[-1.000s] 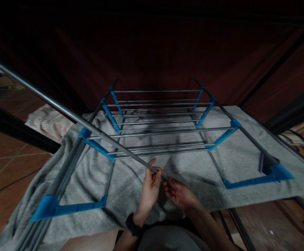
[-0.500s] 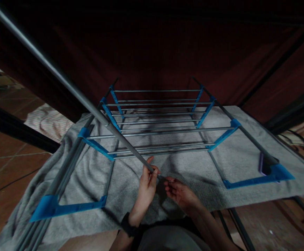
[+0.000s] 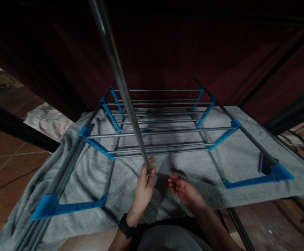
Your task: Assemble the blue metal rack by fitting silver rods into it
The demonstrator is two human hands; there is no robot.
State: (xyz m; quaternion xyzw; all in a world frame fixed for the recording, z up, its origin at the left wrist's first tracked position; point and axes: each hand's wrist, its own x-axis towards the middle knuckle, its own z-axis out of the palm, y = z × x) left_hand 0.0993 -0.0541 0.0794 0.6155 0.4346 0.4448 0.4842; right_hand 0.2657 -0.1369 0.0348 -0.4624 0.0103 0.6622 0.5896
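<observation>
My left hand (image 3: pixel 146 181) is closed around the lower end of a long grey metal tube (image 3: pixel 127 97), which rises up and away, leaning left past the top of the view. To its right, my right hand (image 3: pixel 184 191) hangs apart from the tube, fingers loosely curled and spread, nothing visible in it. Beyond both hands stands a rack frame (image 3: pixel 167 131) of grey tubes joined by blue plastic brackets (image 3: pixel 223 137). The tube passes in front of its crossbars. Two nearer blue brackets, a left one (image 3: pixel 68 208) and a right one (image 3: pixel 259 180), have no crossbar between them.
A grey blanket (image 3: pixel 193 205) lies under the rack. Several loose tubes (image 3: pixel 34 233) rest at the left edge. A phone (image 3: pixel 265 164) lies by the right bracket. Dark posts (image 3: pixel 18 125) and a dark red curtain (image 3: pixel 162 52) border the space.
The tube has swung from a strong left lean to a steeper, more central position. My right hand has come away from its lower end and shifted slightly right.
</observation>
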